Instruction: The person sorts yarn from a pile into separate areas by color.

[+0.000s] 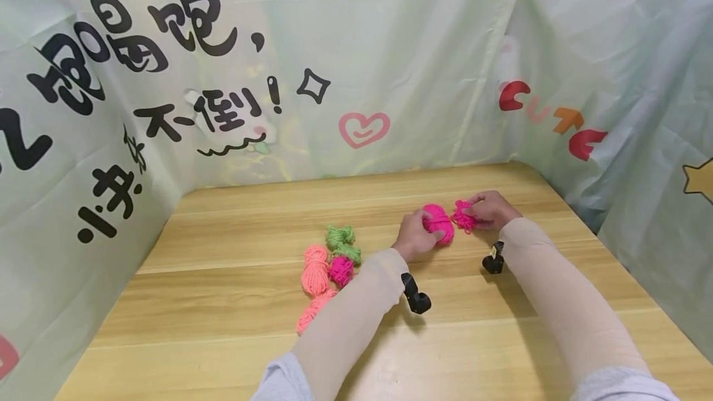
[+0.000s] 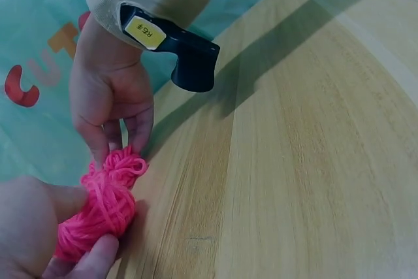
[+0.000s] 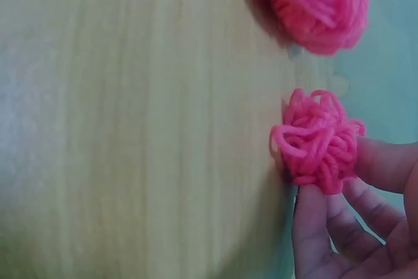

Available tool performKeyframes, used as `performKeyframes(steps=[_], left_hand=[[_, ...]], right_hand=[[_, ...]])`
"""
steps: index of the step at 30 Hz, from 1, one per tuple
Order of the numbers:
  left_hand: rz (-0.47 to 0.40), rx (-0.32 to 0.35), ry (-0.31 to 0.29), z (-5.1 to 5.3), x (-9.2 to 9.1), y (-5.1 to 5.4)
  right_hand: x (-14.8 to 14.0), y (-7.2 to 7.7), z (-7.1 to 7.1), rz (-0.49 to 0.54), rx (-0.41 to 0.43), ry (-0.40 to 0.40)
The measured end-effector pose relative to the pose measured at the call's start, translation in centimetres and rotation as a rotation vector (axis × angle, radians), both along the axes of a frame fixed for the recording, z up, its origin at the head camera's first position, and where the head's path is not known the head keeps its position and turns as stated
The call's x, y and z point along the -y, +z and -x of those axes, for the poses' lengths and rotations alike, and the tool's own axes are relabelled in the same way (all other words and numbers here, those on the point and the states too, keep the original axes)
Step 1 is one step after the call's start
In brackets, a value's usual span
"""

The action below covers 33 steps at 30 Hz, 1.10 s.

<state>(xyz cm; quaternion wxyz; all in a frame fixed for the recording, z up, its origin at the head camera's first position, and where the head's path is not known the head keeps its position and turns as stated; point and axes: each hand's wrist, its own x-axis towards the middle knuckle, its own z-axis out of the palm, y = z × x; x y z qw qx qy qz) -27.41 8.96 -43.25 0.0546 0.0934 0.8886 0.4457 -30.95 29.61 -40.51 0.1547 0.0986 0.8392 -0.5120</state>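
In the head view my left hand (image 1: 416, 235) grips a bright pink skein of yarn (image 1: 439, 225) at the right of the table. Just beyond it, my right hand (image 1: 491, 210) pinches a smaller, loopy pink yarn bundle (image 1: 463, 216). The right wrist view shows the small bundle (image 3: 320, 142) between thumb and fingers (image 3: 310, 227), with a narrow gap to the larger skein (image 3: 320, 4). From the left wrist, the skein (image 2: 98, 217) sits between my left thumb and fingers, and the small bundle lies behind it.
Left of my left forearm lie a green yarn bundle (image 1: 342, 241), a magenta yarn ball (image 1: 341, 271), a coral skein (image 1: 315, 270) and another coral skein (image 1: 316, 310), partly hidden by the sleeve. A printed curtain (image 1: 423, 79) borders the wooden table (image 1: 234, 302).
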Motion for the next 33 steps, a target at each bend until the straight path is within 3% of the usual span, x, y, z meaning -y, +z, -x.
performKeyframes(steps=[5,9,15,19,25,33], left_hand=[[-0.024,0.021,-0.053,0.1,-0.1,0.0],[-0.043,0.052,-0.062,0.1,0.0,0.5],[-0.159,0.161,-0.092,-0.1,-0.1,0.8],[-0.234,0.222,-0.145,-0.2,-0.1,0.8],[-0.291,0.253,-0.232,-0.1,0.5,0.8],[-0.256,0.274,-0.173,-0.1,1.8,1.4]], right_hand=[[0.0,0.3,0.1,0.021,0.022,0.004],[0.0,0.6,0.1,0.039,0.032,0.006],[-0.2,0.8,0.1,0.043,0.029,0.021],[-0.3,0.8,0.0,0.06,0.03,0.033],[-0.3,0.9,-0.3,0.068,0.025,0.051],[-0.8,1.7,-0.7,0.06,0.005,0.058]])
